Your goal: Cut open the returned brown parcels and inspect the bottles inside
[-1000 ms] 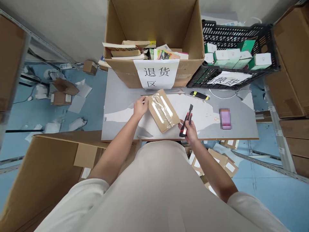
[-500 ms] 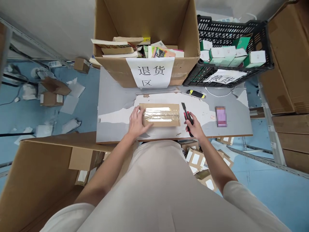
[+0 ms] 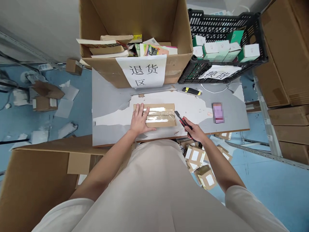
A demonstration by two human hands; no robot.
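Note:
A small cardboard box (image 3: pixel 160 116) with shiny clear tape along its top lies flat near the table's front edge. My left hand (image 3: pixel 140 120) rests on the box's left end, fingers spread and flat. In my right hand (image 3: pixel 194 130) is a black and red utility knife (image 3: pixel 184 124), its tip pointing up and left at the right end of the box. Whether the blade touches the tape I cannot tell. Behind the box lies a second, black and yellow utility knife (image 3: pixel 191 91).
A large open carton (image 3: pixel 106 72) of books stands at the back, beside a black plastic crate (image 3: pixel 224 24) of green and white boxes. A blurred pink item (image 3: pixel 218 113) lies at the right of the grey table (image 3: pixel 108 93). At lower left is another big carton (image 3: pixel 36 180).
My left hand has moved further onto the box and flattened out. The knife in my right hand has tilted left, and its tip has come to the box's right end. The view has shifted slightly.

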